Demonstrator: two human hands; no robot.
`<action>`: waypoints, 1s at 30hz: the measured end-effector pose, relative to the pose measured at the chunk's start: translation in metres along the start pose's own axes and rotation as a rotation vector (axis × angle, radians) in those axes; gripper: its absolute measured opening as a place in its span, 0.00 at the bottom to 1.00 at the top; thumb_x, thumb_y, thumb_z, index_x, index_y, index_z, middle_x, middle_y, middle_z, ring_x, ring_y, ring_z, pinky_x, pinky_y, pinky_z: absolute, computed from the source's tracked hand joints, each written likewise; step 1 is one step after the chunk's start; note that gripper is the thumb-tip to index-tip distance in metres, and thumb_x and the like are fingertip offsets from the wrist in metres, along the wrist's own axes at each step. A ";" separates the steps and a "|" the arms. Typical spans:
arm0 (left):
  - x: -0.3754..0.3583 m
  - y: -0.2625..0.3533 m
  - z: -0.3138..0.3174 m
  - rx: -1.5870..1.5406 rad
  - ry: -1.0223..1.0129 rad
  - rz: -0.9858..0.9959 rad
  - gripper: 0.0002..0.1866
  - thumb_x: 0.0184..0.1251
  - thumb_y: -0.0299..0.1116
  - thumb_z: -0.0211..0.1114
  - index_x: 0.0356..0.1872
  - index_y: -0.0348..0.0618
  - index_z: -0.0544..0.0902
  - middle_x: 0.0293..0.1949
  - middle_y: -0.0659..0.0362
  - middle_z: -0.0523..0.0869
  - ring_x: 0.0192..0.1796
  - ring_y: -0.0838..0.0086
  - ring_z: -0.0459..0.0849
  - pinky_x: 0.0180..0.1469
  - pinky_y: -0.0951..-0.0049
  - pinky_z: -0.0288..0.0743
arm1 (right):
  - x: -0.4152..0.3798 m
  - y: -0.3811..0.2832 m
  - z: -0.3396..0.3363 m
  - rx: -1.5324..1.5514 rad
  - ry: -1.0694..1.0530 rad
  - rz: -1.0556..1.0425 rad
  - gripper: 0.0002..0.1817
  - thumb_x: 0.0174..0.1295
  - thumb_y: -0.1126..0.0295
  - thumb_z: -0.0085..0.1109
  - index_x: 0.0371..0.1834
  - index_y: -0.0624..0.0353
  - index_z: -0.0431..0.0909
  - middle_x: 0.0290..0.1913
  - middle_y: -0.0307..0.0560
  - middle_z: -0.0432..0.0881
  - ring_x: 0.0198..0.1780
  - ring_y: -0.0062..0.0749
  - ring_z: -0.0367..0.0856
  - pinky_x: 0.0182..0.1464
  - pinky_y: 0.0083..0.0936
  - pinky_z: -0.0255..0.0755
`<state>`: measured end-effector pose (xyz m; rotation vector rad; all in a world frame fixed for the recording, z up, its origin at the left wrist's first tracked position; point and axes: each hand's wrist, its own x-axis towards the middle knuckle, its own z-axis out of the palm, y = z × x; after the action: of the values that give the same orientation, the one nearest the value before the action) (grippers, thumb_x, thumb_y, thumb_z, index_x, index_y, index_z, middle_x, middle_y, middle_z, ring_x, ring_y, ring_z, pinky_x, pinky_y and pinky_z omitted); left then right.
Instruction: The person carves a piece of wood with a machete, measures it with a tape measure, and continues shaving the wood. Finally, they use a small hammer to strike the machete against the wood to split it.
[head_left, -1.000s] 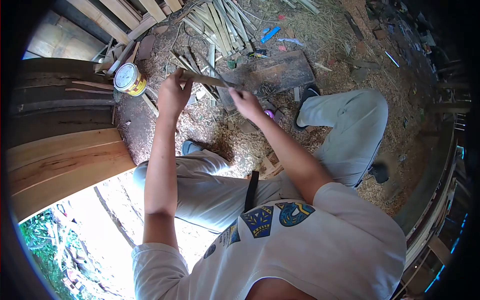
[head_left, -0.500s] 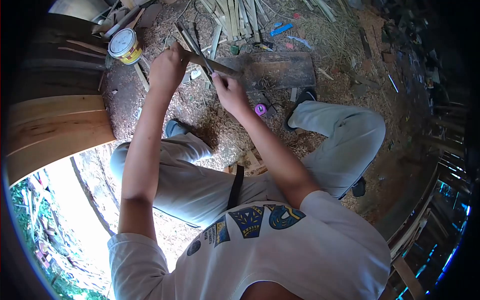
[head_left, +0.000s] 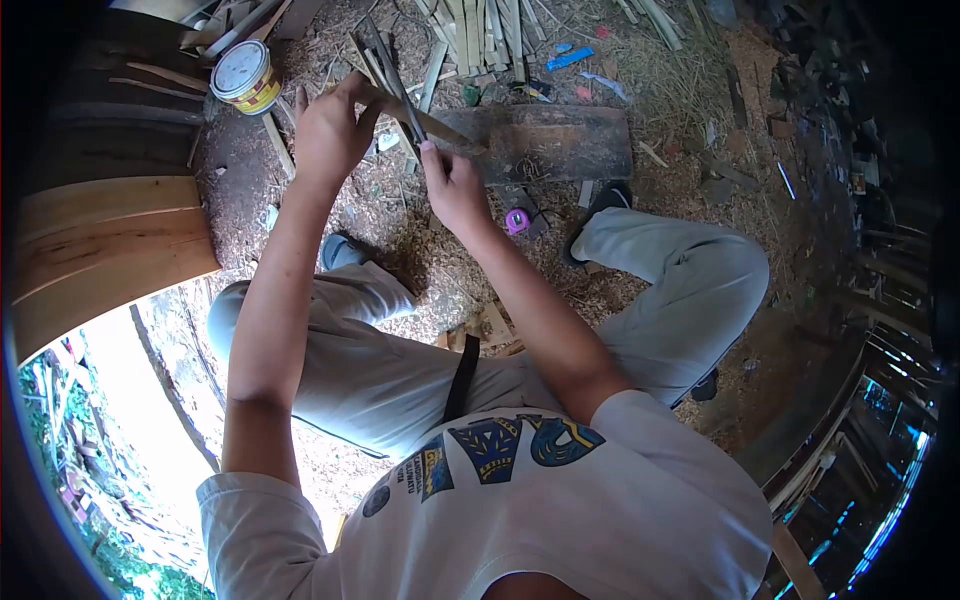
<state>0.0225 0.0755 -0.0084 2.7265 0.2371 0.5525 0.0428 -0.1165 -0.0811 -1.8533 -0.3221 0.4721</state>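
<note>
Wood strip (head_left: 442,130) and long blade (head_left: 393,78) crossed in front of the person, above the littered ground (head_left: 400,225). The left hand (head_left: 325,135) was partly closed, its fingertips pinched on the near end of the strip, with one finger standing out from the rest. From there the strip slanted down and to the right, its far end over the left part of a dark plank (head_left: 570,140) on the ground. The right hand (head_left: 458,192) was curled shut around the lower end of the blade, thumb along it, and the blade pointed up and to the left. Whether its edge touched the strip could not be told. A purple tape measure (head_left: 517,221) lay near the right hand in view, between the person's two shoes. Thin sticks (head_left: 475,40) lay beyond the hands, and a lidded bucket (head_left: 244,77) stood off to the left, beside dark wall boards (head_left: 110,110).
</note>
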 end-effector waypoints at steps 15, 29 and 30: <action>0.018 0.026 0.003 0.126 -0.097 -0.132 0.13 0.70 0.39 0.68 0.51 0.50 0.83 0.45 0.60 0.93 0.52 0.56 0.90 0.73 0.27 0.56 | -0.020 0.173 -0.025 0.219 0.136 0.804 0.35 0.73 0.32 0.47 0.20 0.52 0.67 0.12 0.36 0.65 0.10 0.29 0.65 0.13 0.33 0.63; 0.008 0.016 0.000 0.190 -0.023 -0.098 0.12 0.67 0.41 0.69 0.47 0.51 0.82 0.40 0.58 0.91 0.58 0.58 0.85 0.70 0.23 0.58 | 0.005 0.099 0.009 0.234 0.081 0.443 0.38 0.72 0.32 0.48 0.22 0.60 0.73 0.16 0.42 0.72 0.16 0.35 0.74 0.23 0.37 0.67; 0.006 0.015 0.000 0.172 -0.032 -0.097 0.12 0.67 0.41 0.69 0.46 0.51 0.82 0.39 0.58 0.91 0.57 0.58 0.85 0.70 0.23 0.58 | -0.002 0.132 -0.003 0.312 0.056 0.679 0.40 0.71 0.29 0.48 0.21 0.59 0.72 0.15 0.42 0.71 0.13 0.35 0.71 0.19 0.36 0.65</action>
<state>0.0292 0.0633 -0.0005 2.8677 0.4253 0.4813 0.0410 -0.1624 -0.2050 -1.6291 0.4201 0.8724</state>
